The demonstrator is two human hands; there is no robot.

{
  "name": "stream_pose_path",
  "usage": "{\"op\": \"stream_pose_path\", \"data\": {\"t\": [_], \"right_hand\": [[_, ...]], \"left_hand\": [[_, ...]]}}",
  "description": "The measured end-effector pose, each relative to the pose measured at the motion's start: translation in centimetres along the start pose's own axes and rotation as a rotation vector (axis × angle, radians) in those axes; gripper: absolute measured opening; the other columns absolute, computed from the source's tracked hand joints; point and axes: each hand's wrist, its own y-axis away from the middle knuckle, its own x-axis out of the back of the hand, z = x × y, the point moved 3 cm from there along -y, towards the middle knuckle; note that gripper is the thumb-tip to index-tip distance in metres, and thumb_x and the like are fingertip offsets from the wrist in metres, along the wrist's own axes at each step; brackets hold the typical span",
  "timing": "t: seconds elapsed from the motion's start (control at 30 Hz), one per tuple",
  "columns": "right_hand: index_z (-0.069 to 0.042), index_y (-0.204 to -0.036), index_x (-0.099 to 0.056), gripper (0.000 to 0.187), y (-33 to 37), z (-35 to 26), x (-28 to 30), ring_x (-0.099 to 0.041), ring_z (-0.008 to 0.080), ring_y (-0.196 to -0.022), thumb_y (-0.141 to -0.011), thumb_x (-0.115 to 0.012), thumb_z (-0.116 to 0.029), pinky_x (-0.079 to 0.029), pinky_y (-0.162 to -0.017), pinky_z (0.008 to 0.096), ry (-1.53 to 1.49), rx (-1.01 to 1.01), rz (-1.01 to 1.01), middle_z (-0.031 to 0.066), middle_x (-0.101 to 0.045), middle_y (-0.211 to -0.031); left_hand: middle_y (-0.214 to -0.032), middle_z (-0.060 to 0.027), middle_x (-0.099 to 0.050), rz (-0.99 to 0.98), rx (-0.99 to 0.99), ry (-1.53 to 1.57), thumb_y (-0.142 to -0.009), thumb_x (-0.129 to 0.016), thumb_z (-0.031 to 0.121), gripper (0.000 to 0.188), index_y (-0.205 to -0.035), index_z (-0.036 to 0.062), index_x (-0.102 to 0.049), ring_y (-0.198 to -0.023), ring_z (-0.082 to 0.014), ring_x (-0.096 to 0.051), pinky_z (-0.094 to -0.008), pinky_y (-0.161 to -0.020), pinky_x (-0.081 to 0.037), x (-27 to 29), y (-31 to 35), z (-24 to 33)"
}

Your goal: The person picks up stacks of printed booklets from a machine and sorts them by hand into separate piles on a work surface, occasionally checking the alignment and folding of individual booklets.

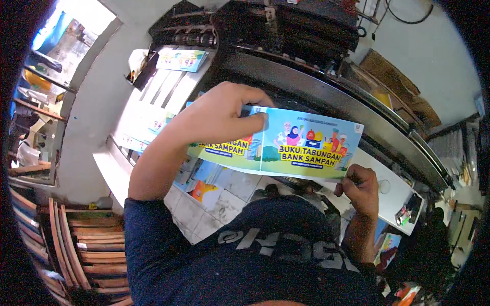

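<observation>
A long printed card sheet (316,133) stretches across the middle of the view, with colourful cartoon figures and the same design on two panels side by side. A crease or seam runs between the panels. My left hand (236,113) is closed on its upper edge near that seam, thumb in front and fingers partly hidden, covering much of the left panel. At the lower right corner, my right hand (361,187) pinches the sheet between thumb and curled fingers. The sheet is held up, tilted slightly down to the right, in front of my body.
A dark machine (286,30) with a long metal bed (326,86) lies ahead. Similar printed sheets (182,59) rest on a bright slatted surface at left. Wooden frames (101,239) are stacked at lower left. A white tabletop (375,166) carries small items at right.
</observation>
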Motion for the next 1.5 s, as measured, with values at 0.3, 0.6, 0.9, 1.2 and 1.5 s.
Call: {"op": "stream_pose_path", "data": {"t": [0.3,0.6,0.9,1.2,1.5], "right_hand": [[0.002,-0.073,-0.060,0.020,0.3,-0.3,-0.1,-0.063,0.0161,-0.059,-0.071,-0.065,-0.017,-0.049,-0.055,0.0289,-0.119,0.017,-0.032,0.0110,-0.065,-0.065],[0.001,-0.076,-0.062,0.021,-0.1,-0.3,0.1,-0.064,0.0149,-0.060,-0.072,-0.067,-0.019,-0.049,-0.052,0.0285,0.036,0.015,-0.058,0.0113,-0.067,-0.067],[0.001,-0.066,-0.055,0.012,-0.2,0.4,-0.1,-0.059,0.0135,-0.051,-0.074,-0.057,-0.007,-0.048,-0.052,0.0268,0.013,0.085,-0.024,0.0095,-0.063,-0.061],[0.002,-0.072,-0.060,0.018,0.0,0.8,0.0,-0.064,0.0175,-0.057,-0.072,-0.063,-0.015,-0.051,-0.053,0.0303,0.034,0.023,-0.027,0.0125,-0.066,-0.063],[0.001,-0.066,-0.054,0.009,0.0,0.7,-0.3,-0.060,0.0152,-0.051,-0.072,-0.057,-0.006,-0.049,-0.051,0.0281,-0.014,0.061,-0.031,0.0104,-0.063,-0.060]], "left_hand": [[-0.076,-0.0095,-0.066,-0.009,0.079,0.055,-0.079,-0.059,0.014,0.027,-0.099,-0.0024,-0.065,-0.062,-0.0112,-0.060,-0.0264,-0.059,-0.049,-0.2,-0.2,-0.1],[-0.084,-0.0166,-0.067,0.004,0.002,0.009,-0.078,-0.060,0.018,0.030,-0.097,-0.0040,-0.065,-0.078,-0.0225,-0.064,-0.0339,-0.073,-0.050,0.3,-0.1,0.6],[-0.086,-0.0175,-0.067,-0.006,0.016,0.008,-0.080,-0.062,0.019,0.029,-0.097,-0.0040,-0.065,-0.080,-0.0246,-0.065,-0.0343,-0.073,-0.051,-0.1,-0.4,0.2],[-0.086,-0.0168,-0.067,-0.019,-0.071,0.027,-0.084,-0.062,0.020,0.026,-0.096,-0.0019,-0.065,-0.079,-0.0267,-0.066,-0.0367,-0.072,-0.050,-0.4,-0.8,0.2],[-0.078,-0.0153,-0.066,0.117,-0.054,-0.198,-0.082,-0.068,0.033,0.031,-0.082,0.0020,-0.068,-0.070,-0.0287,-0.065,-0.0354,-0.061,-0.049,-1.1,-1.3,1.0]]}}
